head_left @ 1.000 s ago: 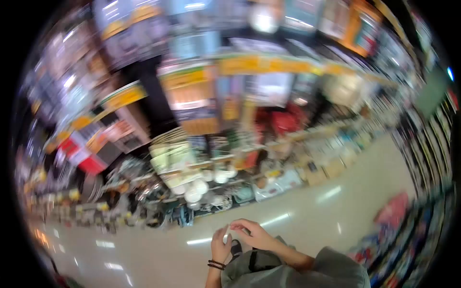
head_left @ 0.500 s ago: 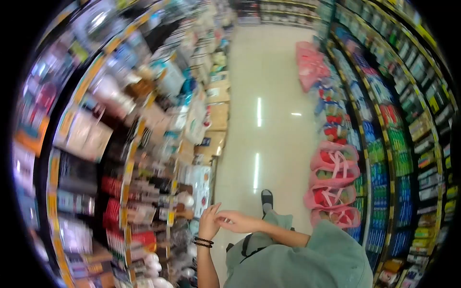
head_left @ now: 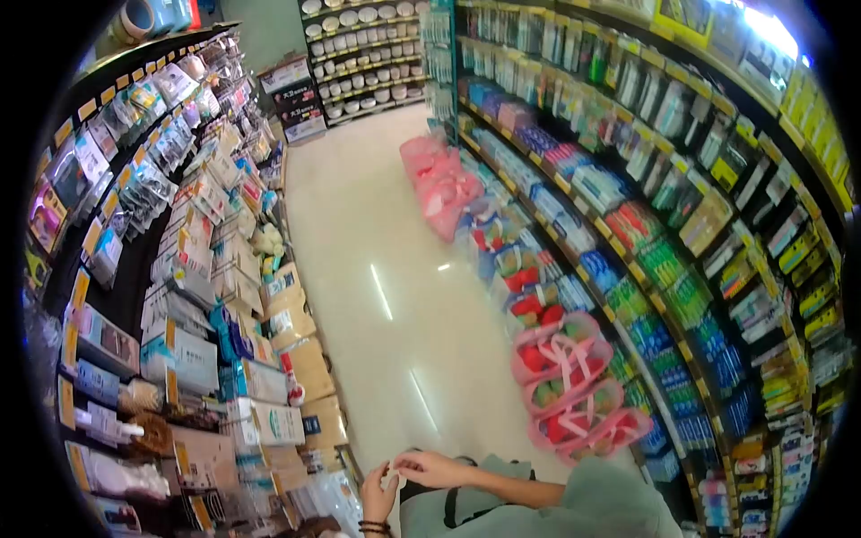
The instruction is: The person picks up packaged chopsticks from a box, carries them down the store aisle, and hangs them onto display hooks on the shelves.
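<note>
Left of the aisle floor (head_left: 345, 215), packaged goods (head_left: 193, 354) crowd curved shelves, their outermost edge lost in the dark rim of the view and their small print unreadable. Flat brown packages (head_left: 323, 421) line the floor's left edge; nearer the wearer on that same side, clear-wrapped packets (head_left: 332, 502) lie just beside the left hand, their contents hard to make out. Dark boxes (head_left: 296, 103) are stacked at the floor's far left corner.

At the floor's near end, the left hand (head_left: 378, 493) has loosely curved fingers, with dark bracelets (head_left: 374, 527) at its wrist and its forearm cut off below. The right hand (head_left: 421, 468), just right of it, has bent fingers reaching toward the left fingertips. I cannot tell whether either grips anything. Bowls (head_left: 368, 54) fill racks beyond the floor. Along its right edge sit pink bags (head_left: 560, 368), beside shelves of blue and green packets (head_left: 664, 269).
</note>
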`<state>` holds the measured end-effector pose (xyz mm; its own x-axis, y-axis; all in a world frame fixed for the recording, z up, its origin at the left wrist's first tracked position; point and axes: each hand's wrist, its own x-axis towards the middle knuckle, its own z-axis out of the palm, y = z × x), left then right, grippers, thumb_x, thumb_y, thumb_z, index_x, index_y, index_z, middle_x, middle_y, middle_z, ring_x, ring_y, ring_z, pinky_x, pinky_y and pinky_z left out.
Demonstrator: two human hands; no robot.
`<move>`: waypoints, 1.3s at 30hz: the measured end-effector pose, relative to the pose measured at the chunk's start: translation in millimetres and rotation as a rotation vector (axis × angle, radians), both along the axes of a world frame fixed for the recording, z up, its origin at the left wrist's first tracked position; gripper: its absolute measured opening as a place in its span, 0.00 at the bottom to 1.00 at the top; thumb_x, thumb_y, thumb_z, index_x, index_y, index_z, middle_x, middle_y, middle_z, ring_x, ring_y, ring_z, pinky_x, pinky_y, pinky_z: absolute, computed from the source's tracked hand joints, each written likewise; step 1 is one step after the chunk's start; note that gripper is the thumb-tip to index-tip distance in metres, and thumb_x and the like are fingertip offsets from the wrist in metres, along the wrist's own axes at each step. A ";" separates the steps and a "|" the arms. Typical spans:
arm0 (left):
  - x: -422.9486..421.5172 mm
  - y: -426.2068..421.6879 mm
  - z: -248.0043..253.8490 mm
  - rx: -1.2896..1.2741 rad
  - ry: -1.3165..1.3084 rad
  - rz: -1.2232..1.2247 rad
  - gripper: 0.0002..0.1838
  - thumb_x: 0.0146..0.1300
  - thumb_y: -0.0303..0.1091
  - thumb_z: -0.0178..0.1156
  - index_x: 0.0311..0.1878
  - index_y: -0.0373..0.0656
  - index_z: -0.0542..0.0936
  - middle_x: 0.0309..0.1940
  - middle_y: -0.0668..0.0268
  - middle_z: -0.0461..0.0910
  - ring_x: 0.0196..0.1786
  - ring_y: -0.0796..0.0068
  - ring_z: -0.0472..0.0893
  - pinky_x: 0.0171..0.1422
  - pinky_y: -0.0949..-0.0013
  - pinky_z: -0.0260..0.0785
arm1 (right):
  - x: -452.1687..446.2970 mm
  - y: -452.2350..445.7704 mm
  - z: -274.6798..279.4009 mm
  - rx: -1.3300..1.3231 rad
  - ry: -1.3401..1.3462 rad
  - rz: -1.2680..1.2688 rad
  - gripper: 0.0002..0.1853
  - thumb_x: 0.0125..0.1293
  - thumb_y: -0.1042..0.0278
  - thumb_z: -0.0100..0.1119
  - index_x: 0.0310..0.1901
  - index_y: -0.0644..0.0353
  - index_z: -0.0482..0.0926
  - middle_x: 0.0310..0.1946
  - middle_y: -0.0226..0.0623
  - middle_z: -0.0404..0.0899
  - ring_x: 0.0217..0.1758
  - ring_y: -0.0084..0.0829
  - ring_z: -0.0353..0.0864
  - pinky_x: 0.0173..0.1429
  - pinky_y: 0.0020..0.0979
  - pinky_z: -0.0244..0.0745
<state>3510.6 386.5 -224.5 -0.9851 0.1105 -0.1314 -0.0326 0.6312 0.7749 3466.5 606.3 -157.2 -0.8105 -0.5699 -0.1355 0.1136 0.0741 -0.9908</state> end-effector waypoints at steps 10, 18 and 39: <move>-222.2 -94.6 -69.6 0.425 -0.081 0.420 0.16 0.65 0.29 0.63 0.55 0.35 0.81 0.39 0.62 0.86 0.42 0.76 0.83 0.47 0.72 0.75 | -231.0 -37.1 -56.5 0.157 0.027 0.180 0.16 0.75 0.61 0.51 0.54 0.64 0.77 0.41 0.40 0.82 0.42 0.30 0.79 0.47 0.32 0.74; -486.4 -148.1 -41.3 0.446 -0.057 0.414 0.15 0.67 0.30 0.61 0.54 0.34 0.81 0.34 0.65 0.82 0.37 0.79 0.80 0.44 0.74 0.74 | -445.7 -50.5 -6.5 0.188 -0.129 0.077 0.19 0.77 0.58 0.50 0.60 0.62 0.75 0.51 0.38 0.82 0.56 0.29 0.79 0.61 0.32 0.74; -1007.5 76.1 12.7 0.194 -0.289 -0.444 0.23 0.72 0.33 0.57 0.68 0.44 0.72 0.51 0.60 0.81 0.47 0.70 0.82 0.48 0.70 0.75 | -951.4 89.9 -41.0 -0.340 -0.360 -0.576 0.14 0.75 0.60 0.55 0.52 0.60 0.80 0.43 0.32 0.83 0.45 0.23 0.81 0.51 0.28 0.76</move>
<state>2503.1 462.6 -211.8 -0.7655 0.5555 -0.3248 -0.0242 0.4796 0.8772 2515.1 696.2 -198.2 -0.9316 -0.1277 -0.3403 0.3624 -0.3974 -0.8431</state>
